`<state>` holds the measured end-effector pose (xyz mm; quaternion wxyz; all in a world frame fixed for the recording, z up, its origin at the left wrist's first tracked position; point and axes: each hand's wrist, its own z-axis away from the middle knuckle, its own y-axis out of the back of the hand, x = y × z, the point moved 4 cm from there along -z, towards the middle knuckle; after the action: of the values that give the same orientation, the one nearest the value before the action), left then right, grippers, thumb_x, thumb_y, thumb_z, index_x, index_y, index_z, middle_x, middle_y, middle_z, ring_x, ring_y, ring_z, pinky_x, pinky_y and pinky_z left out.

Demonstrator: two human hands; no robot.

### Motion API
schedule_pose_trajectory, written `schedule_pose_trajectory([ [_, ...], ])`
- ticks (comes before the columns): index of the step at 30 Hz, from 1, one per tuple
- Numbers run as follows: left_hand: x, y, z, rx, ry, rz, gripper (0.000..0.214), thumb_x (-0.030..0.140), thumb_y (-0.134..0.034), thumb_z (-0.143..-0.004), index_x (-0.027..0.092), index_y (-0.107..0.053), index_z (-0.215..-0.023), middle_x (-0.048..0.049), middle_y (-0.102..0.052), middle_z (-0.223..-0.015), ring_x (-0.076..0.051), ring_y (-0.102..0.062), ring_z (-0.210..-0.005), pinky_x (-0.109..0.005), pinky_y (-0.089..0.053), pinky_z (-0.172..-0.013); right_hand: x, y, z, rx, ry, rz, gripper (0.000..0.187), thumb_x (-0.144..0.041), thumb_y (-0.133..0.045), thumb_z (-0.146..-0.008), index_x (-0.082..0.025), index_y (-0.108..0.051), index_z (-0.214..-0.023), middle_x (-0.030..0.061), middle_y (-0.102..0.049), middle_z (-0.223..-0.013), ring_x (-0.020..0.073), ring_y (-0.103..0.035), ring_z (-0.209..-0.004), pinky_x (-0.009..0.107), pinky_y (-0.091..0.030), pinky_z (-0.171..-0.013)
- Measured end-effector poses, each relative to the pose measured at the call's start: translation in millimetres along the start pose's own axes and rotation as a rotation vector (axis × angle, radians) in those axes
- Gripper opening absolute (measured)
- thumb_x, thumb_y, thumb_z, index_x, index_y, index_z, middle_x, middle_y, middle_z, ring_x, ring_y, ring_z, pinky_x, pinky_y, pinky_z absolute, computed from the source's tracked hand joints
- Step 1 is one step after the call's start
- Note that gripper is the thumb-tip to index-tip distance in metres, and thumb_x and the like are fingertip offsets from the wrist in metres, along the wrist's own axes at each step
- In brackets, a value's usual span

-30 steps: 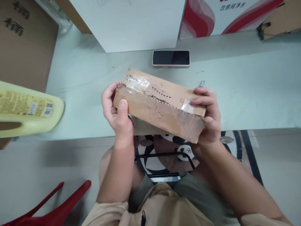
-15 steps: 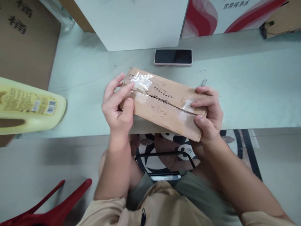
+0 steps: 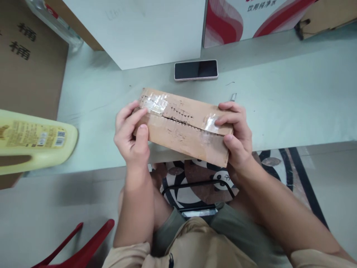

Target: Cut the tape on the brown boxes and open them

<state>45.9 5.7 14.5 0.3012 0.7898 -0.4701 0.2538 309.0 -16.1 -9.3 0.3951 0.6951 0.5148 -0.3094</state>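
1. Over the last second, the cardboard box [image 3: 192, 143] had been rolled so its seam [image 3: 181, 121] faced the head camera more squarely. The index finger of the left hand [image 3: 132, 132] had come over onto the face, and the thumb of the right hand [image 3: 237, 130] now showed on the near flap.
2. That seemed to leave the seam, with clear tape [image 3: 157, 103] near its left end, in plain sight between the hands.
3. The long axis slanted across the view, left end farther from the person, right end nearer; the seam ran along it.
4. Both hands grasped the box, fingers and thumbs curled around opposite ends.
5. It was over the near edge of the table [image 3: 287, 93], nearer the person than the phone [image 3: 196, 70]; I could not tell whether it touched the table.
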Motion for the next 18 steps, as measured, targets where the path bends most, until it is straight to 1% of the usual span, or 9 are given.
schedule_pose_trajectory([
  [3,0.4,-0.9,-0.9,-0.014,-0.008,0.014,0.025,0.028,-0.069,-0.096,0.029,-0.082,-0.117,-0.0055,-0.074,-0.127,-0.023,-0.067,-0.12,-0.048,-0.048,-0.117,-0.4,-0.3,0.3,-0.005,0.006,0.001,0.041,-0.067,-0.049,-0.094,-0.03,-0.063,-0.102,0.0093,-0.057,-0.132,0.0361,-0.051,-0.137,0.062,-0.037,-0.12],
  [6,-0.4,-0.7,-1.2,-0.029,-0.005,0.023,0.024,0.027,-0.068,-0.097,0.03,-0.083,-0.116,-0.0046,-0.074,-0.126,-0.023,-0.067,-0.12,-0.047,-0.049,-0.115,-0.1,0.3,0.0,-0.003,0.006,-0.007,0.038,-0.065,-0.051,-0.095,-0.03,-0.064,-0.1,0.0085,-0.058,-0.133,0.0356,-0.052,-0.137,0.062,-0.038,-0.12],
  [10,-0.2,0.9,-1.3,-0.055,0.033,0.017,0.023,0.027,-0.068,-0.097,0.029,-0.084,-0.114,-0.0057,-0.076,-0.121,-0.023,-0.069,-0.117,-0.046,-0.05,-0.114,-1.3,0.5,-1.8,-0.009,0.014,-0.034,0.038,-0.064,-0.052,-0.094,-0.029,-0.066,-0.095,0.008,-0.06,-0.132,0.0347,-0.055,-0.133,0.06,-0.043,-0.116],
  [12,0.7,2.1,-1.6,-0.065,0.033,0.012,0.023,0.027,-0.068,-0.098,0.029,-0.084,-0.113,-0.0055,-0.076,-0.12,-0.022,-0.07,-0.114,-0.044,-0.052,-0.111,1.8,0.0,-2.7,-0.004,0.002,-0.097,0.038,-0.064,-0.054,-0.093,-0.03,-0.069,-0.101,0.0077,-0.062,-0.13,0.0332,-0.058,-0.13,0.058,-0.046,-0.114],
  [14,-1.2,4.5,-2.6,-0.059,0.05,0.005,0.023,0.027,-0.068,-0.096,0.028,-0.085,-0.112,-0.0055,-0.077,-0.12,-0.022,-0.07,-0.113,-0.044,-0.052,-0.11,11.8,0.1,-3.1,0.044,-0.049,-0.238,0.043,-0.066,-0.053,-0.093,-0.034,-0.067,-0.118,0.0068,-0.063,-0.132,0.0308,-0.062,-0.125,0.054,-0.052,-0.109],
  [16,-9.2,9.9,-4.6,-0.009,0.114,0.01,0.023,0.025,-0.068,-0.093,0.026,-0.085,-0.107,-0.0056,-0.077,-0.119,-0.024,-0.07,-0.114,-0.046,-0.052,-0.112,28.9,0.4,-2.2,0.15,-0.151,-0.35,0.05,-0.067,-0.054,-0.092,-0.038,-0.061,-0.132,0.0058,-0.063,-0.137,0.0281,-0.065,-0.123,0.05,-0.055,-0.106],
  [17,-15.8,14.2,-5.9,0.043,0.161,0.023,0.023,0.023,-0.067,-0.09,0.024,-0.085,-0.104,-0.0057,-0.078,-0.118,-0.025,-0.07,-0.116,-0.047,-0.051,-0.114,38.5,0.0,-1.0,0.209,-0.219,-0.361,0.05,-0.066,-0.055,-0.092,-0.037,-0.06,-0.134,0.0056,-0.064,-0.138,0.0269,-0.065,-0.123,0.049,-0.055,-0.107],
  [18,-23.6,19.5,-7.1,0.109,0.214,0.044,0.024,0.022,-0.065,-0.086,0.023,-0.085,-0.099,-0.0057,-0.078,-0.116,-0.026,-0.069,-0.118,-0.048,-0.049,-0.116,47.3,-1.6,0.7,0.244,-0.294,-0.346,0.049,-0.065,-0.056,-0.093,-0.035,-0.062,-0.131,0.0058,-0.066,-0.136,0.0261,-0.066,-0.123,0.048,-0.054,-0.109],
])
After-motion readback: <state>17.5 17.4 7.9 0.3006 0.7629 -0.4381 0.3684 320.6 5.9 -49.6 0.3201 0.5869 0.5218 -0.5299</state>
